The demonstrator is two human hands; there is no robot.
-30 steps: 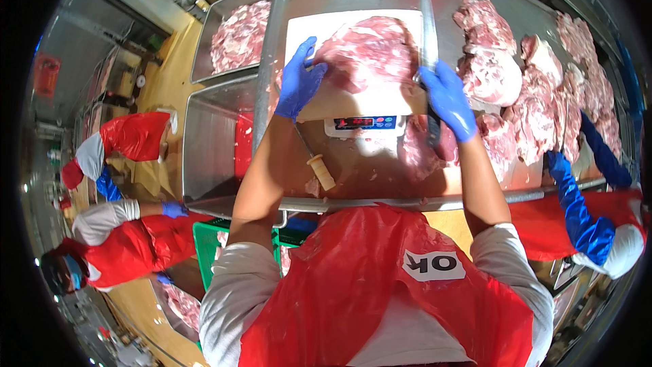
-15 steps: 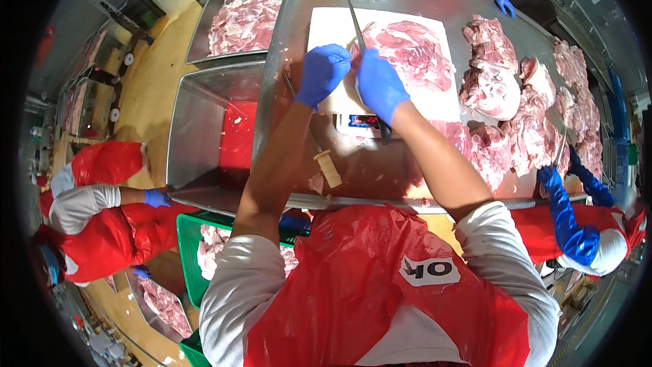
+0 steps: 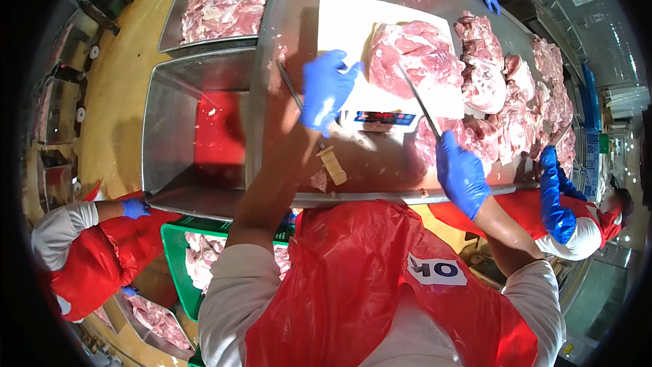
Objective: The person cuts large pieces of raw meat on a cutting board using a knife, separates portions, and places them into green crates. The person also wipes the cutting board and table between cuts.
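Observation:
My right hand (image 3: 463, 173), in a blue glove, grips a knife (image 3: 422, 103) near the table's front edge. Its blade slants up and left, with the tip over a large piece of raw meat (image 3: 415, 61). That meat lies on a white board (image 3: 346, 17) with a dark display panel (image 3: 386, 117) at its near side. At the board's left edge hovers my left hand (image 3: 326, 92), also blue-gloved, open and holding nothing, thumb apart from the fingers. Passing under that wrist is a thin metal rod with a cream handle (image 3: 333, 166), lying on the metal table (image 3: 288, 24).
More meat pieces (image 3: 513, 119) cover the table's right side. To the left stand a metal bin (image 3: 166, 122) with a red bottom and a meat-filled tray (image 3: 170, 34). A green crate (image 3: 173, 258) sits below. Co-workers are at left (image 3: 129, 251), right (image 3: 577, 214) and far side (image 3: 492, 0).
My right hand has swung the knife right and nearer to me, away from my left hand. My left fingers have loosened from a closed shape. The whole view has shifted slightly.

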